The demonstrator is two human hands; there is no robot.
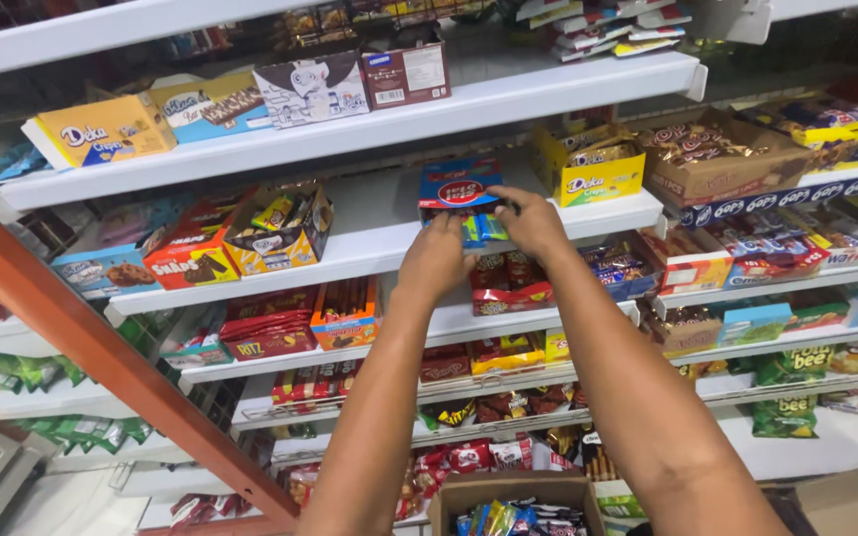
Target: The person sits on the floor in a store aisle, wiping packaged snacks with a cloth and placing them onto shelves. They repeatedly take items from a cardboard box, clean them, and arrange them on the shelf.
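White tiered shelving (369,248) is filling the frame, its long boards running across a shop wall and carrying rows of snack cartons, while an orange metal strut (81,337) is slanting across the lower left. Two bare forearms are rising from the bottom edge towards the third board from the top. On the board above, a yellow carton (101,129) is lying on its side at the left end, and another yellow display box (593,164) is sitting just right of the hands. Below, at the bottom edge, an open brown cardboard box (513,491) is standing between the arms, holding bright small packs.

A red-and-blue display carton (459,184) is standing near the middle of the third board. The right hand (531,220) is resting against its lower right corner, fingers curled over the front edge. The left hand (436,260) is reaching up just beneath the carton, fingers closing around a small bundle of blue-and-green snack packs (482,229), which both hands are pressing at the carton's mouth. How firmly each hand is gripping is hard to tell, as the backs of the hands are hiding the fingertips.
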